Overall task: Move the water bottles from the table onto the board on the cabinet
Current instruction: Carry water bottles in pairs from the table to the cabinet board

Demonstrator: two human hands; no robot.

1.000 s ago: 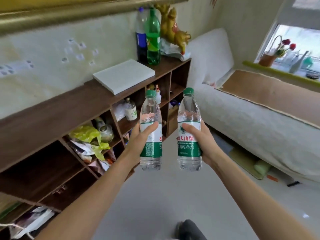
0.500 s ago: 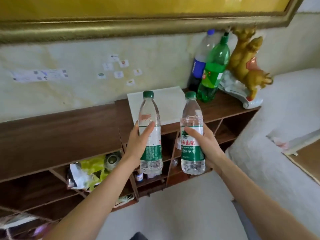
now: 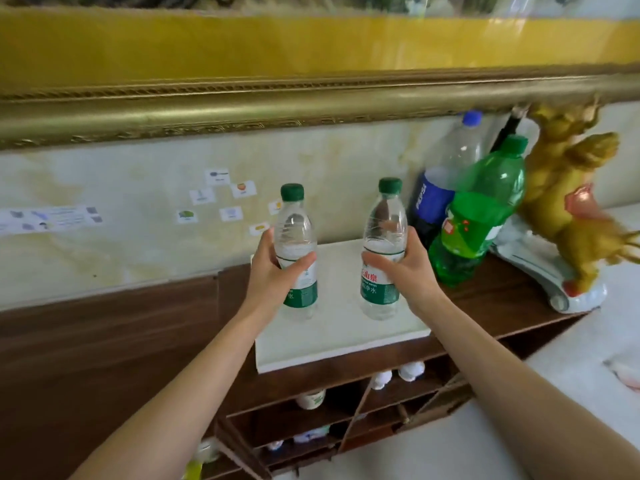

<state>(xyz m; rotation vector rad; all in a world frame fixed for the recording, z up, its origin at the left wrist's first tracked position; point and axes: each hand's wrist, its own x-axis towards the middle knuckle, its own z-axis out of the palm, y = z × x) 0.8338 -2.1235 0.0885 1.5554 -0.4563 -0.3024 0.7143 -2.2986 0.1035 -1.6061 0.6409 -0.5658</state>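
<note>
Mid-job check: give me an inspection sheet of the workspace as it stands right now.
Surface: dark wooden cabinet top carrying a white board.
Job's things: left water bottle and right water bottle, upright over the board; contact with it unclear.
Clutter: blue-label bottle, green soda bottle, golden figurine to the right of the board.
Grippers: left hand and right hand each grip a bottle.
Cables: nothing seen.
Surroundings: gilt picture frame above, stickers on the wall, cluttered shelves below.
</note>
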